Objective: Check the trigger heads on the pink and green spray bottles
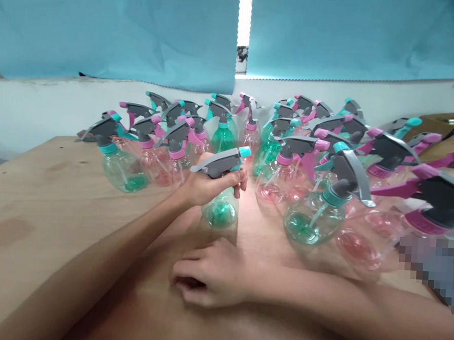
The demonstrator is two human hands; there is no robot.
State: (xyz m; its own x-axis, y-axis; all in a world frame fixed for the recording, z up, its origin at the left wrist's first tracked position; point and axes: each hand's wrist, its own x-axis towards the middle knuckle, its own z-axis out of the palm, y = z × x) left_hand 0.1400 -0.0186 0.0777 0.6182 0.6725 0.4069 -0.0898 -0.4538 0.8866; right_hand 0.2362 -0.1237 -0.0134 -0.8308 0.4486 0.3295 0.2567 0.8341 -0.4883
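Note:
My left hand [207, 181] is wrapped round the neck of a green spray bottle [221, 210] with a grey trigger head and teal nozzle, standing upright on the wooden table [38, 206]. My right hand [210, 275] rests on the table in front of that bottle, its fingers curled loosely with nothing visible in them. Several more clear green and pink spray bottles [306, 174] stand in a crowd behind and to the right of the held one.
A green bottle [122, 167] stands at the left end of the crowd. A white ledge [32, 104] and blue sheeting [116, 27] run behind the table. Cardboard [442, 120] shows at the far right. A blurred patch [431, 262] lies at the right edge.

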